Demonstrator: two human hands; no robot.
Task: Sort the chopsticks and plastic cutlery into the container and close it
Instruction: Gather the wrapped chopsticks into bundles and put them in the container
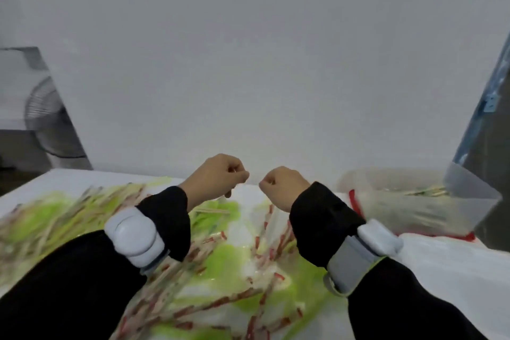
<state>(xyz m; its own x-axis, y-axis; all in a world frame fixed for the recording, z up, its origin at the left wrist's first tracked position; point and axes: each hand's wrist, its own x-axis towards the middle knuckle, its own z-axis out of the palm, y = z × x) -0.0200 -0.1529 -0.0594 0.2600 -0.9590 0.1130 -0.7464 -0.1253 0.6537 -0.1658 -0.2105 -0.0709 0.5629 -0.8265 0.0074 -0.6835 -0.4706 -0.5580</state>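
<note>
**White table against a pale wall**

Table [455, 270]: white, strewn with chopsticks [262, 229] and green cutlery [220, 265] (blurred). Container [414, 201]: clear, far right, lid up, partly filled. Left hand [218, 176] and right hand [281, 185]: raised, curled; contents cannot be told. Fan [47, 119]: far left.

Lime-green cutlery [229, 265] smears across the white table [455, 270], red-and-white striped chopstick wrappers [265, 246] scattered through it; black sleeves [69, 279], white wristbands [135, 237], a clear container [414, 210] with red trim.
</note>
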